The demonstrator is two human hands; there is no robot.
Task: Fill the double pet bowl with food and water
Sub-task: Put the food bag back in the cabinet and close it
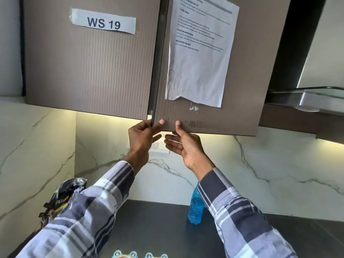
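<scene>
My left hand (142, 135) pinches the bottom left corner of the right-hand wall cabinet door (208, 118), thumb on the front face. My right hand (183, 144) holds the same bottom edge just to the right, thumb on the front and fingers spread beneath. The door stands slightly ajar from the left door (89, 67). On the dark counter (158, 220) below, a blue water bottle (195, 207) stands partly behind my right sleeve. A dark crinkled food bag (63, 196) sits at the left behind my left sleeve. A light blue object with knobs (139, 255) peeks in at the bottom edge.
A sheet of printed instructions (201, 53) is taped to the right door, and a "WS 19" label (104, 22) to the left one. A range hood (307, 97) juts out at the right. Marble wall panels with a switch plate (160, 148) run behind the counter.
</scene>
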